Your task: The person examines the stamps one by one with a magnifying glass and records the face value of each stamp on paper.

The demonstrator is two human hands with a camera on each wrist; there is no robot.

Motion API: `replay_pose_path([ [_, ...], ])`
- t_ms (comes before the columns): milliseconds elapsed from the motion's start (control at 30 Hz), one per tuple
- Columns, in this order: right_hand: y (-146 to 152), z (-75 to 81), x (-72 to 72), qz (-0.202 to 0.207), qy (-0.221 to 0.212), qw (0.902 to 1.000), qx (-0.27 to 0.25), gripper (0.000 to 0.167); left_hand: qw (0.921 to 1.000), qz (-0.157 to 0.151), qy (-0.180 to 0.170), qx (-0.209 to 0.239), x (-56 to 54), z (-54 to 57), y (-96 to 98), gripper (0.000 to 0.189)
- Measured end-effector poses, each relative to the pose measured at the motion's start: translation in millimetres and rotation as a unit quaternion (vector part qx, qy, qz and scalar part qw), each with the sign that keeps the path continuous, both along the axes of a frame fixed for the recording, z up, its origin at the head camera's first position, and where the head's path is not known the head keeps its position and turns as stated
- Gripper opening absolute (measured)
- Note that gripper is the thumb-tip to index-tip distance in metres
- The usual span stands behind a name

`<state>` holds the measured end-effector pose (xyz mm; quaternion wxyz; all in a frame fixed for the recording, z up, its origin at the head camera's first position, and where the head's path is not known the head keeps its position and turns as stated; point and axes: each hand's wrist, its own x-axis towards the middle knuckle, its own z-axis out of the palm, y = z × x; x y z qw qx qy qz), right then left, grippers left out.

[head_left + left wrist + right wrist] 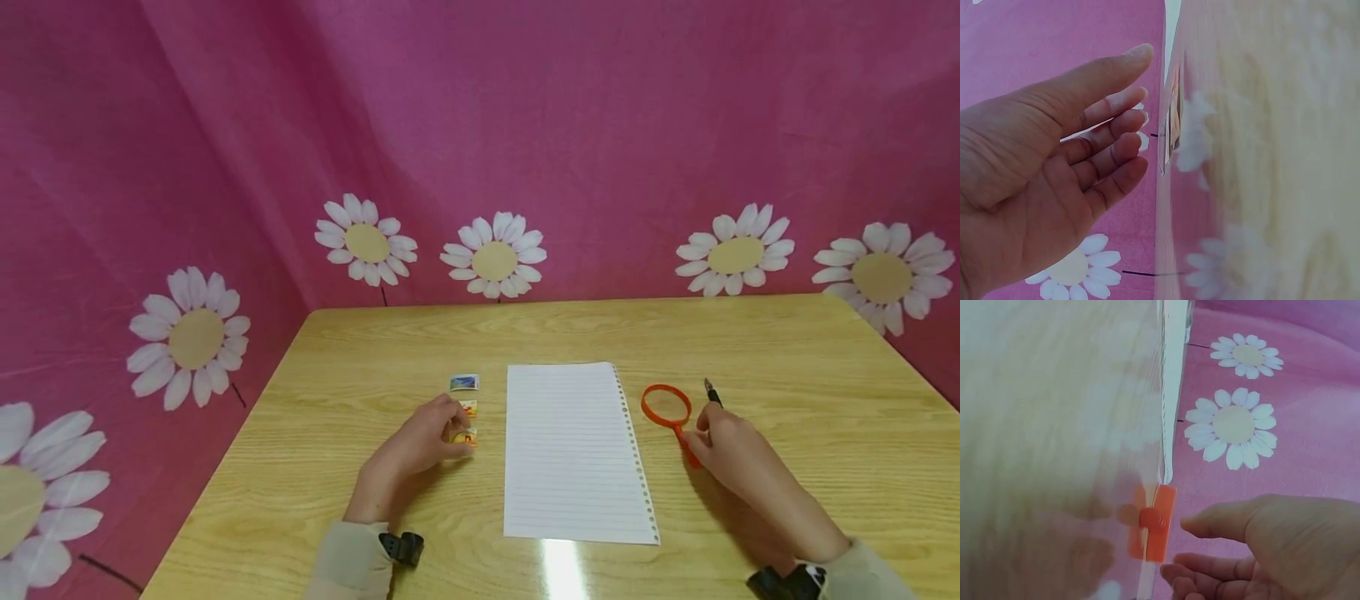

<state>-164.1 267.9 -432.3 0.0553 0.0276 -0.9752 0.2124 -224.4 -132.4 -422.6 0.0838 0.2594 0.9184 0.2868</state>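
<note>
My left hand (420, 440) hovers over two small yellow picture cards, its fingers loosely bent. The near yellow card (465, 437) and the middle yellow card (470, 408) are partly hidden by it. A blue picture card (464, 382) lies just beyond. In the left wrist view, a gap separates the fingertips from the thin card edges (1174, 119). My right hand (738, 450) is beside the handle of an orange-red magnifying glass (666, 405). In the right wrist view, thumb and fingers stand apart, short of the orange handle (1161, 528). A dark pen (712, 392) pokes out beyond that hand.
A lined sheet of paper (573, 454) with punched holes along its right edge lies between the hands. Everything rests on a wooden table (600, 329). A pink cloth (600, 125) with white daisies hangs behind and to the sides.
</note>
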Motion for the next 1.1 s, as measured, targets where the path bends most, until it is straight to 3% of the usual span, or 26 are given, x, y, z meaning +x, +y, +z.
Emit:
replay_pose_path([
  [267, 5.2, 5.1, -4.2, -0.002, -0.01, 0.9999, -0.002, 0.023, 0.9997, -0.011, -0.023, -0.005, 6.6, 0.9, 2.8, 0.024],
  [567, 22.4, 3.2, -11.9, 0.04, 0.046, 0.9981, 0.014, 0.026, 0.999, -0.042, -0.013, -0.006, 15.6, 0.6, 10.1, 0.028],
  [1100, 46.8, -1.2, -28.4, 0.072, 0.045, 0.9963, 0.01, 0.027, 0.997, -0.072, -0.024, -0.01, 31.1, 0.0, 24.8, 0.029],
])
